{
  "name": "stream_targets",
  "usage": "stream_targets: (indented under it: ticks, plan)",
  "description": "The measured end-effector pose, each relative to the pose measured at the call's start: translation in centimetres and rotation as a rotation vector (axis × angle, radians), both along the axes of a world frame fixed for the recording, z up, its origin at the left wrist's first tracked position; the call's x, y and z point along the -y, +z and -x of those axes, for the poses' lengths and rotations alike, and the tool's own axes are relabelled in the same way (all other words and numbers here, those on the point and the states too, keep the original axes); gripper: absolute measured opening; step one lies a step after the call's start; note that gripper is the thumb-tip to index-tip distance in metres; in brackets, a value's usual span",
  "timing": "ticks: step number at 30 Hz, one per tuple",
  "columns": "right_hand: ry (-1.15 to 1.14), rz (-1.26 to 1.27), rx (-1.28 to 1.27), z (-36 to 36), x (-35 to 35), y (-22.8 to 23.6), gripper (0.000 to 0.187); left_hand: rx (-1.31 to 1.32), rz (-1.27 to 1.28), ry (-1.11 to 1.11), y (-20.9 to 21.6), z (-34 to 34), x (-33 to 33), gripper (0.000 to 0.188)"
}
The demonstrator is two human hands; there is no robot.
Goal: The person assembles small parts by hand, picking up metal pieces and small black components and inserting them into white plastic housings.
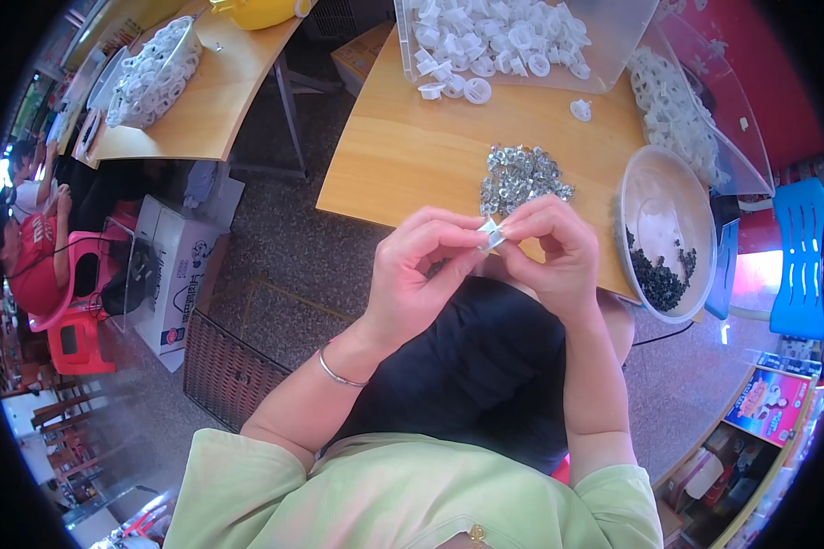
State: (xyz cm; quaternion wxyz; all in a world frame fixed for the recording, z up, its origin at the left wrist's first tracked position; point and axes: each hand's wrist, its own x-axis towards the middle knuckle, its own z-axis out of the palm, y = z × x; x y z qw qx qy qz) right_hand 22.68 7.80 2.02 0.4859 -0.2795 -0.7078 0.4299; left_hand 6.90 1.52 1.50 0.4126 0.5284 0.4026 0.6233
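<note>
My left hand [410,274] and my right hand [558,258] meet over my lap at the near edge of the wooden table [403,151]. Between their fingertips is a small white plastic part [493,235], pinched from both sides. Whether a metal piece is fitted in it, I cannot tell, as the fingers cover much of it. Just beyond my hands lies a pile of small shiny metal clips [522,174]. To the right stands a round pale basin [627,197] with small black pieces [661,282] along its near side.
A clear plastic bin [604,78] of white plastic parts [504,37] stands at the back, and another heap of white parts [673,114] lies right. A second table [224,78] bears a full basket [156,73]. A brown woven basket [233,371] is left of me. People sit far left.
</note>
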Motion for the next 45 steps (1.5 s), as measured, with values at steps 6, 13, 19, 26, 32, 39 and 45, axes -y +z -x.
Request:
stream_targets:
  ticks: [6, 13, 19, 26, 32, 39, 45]
  plan:
    - [0.018, 0.001, -0.003, 0.0, -0.2, -0.1, 0.021, 0.014, 0.014, 0.008, 0.2, -0.1, 0.1, 0.017]
    - [0.083, -0.027, 0.017, -0.6, -0.6, 0.1, 0.020, 0.066, 0.053, -0.025, 0.0, -0.1, 0.1, 0.018]
    - [0.090, 0.028, -0.005, -0.5, -0.5, -0.1, 0.022, 0.112, 0.068, -0.044, 0.2, -0.1, 0.1, 0.019]
    - [0.052, -0.077, 0.006, 0.0, -0.2, -0.1, 0.024, 0.116, 0.082, -0.023, 0.2, 0.4, 0.0, 0.022]
    - [0.023, -0.127, -0.005, 0.2, 0.2, 0.1, 0.024, 0.065, 0.054, 0.013, 0.5, 0.2, 0.1, 0.025]
    - [0.051, -0.174, 0.009, 0.4, 0.3, 0.6, 0.022, -0.005, 0.014, 0.032, 0.5, 0.3, 0.1, 0.027]
    - [0.038, -0.252, 0.062, 0.5, 0.4, 0.9, 0.021, -0.062, -0.024, 0.120, 0.5, 0.2, 0.0, 0.025]
